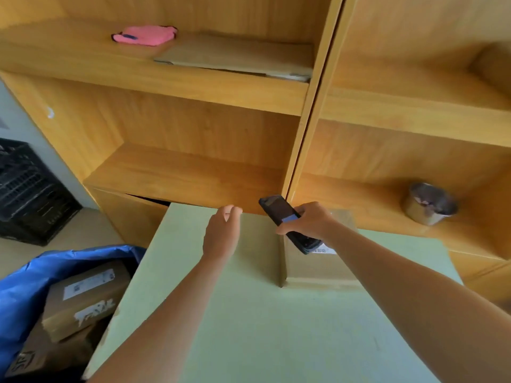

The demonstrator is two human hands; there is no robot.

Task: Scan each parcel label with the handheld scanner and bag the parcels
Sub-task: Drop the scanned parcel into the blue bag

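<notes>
A brown cardboard parcel (312,268) stands on the pale green table (249,327), with a white label (325,248) showing on its top. My right hand (309,221) grips the black handheld scanner (284,217) just above that label, its screen facing up. My left hand (222,234) hovers over the table to the left of the parcel, fingers curled, holding nothing. To the lower left an open blue bag (25,286) holds labelled cardboard parcels (83,297).
Wooden shelving (193,172) rises right behind the table. A pink object (145,35) and flat cardboard (235,55) lie on an upper shelf. A metal pot (428,203) sits on a right shelf. A black plastic crate (30,194) stands at the left.
</notes>
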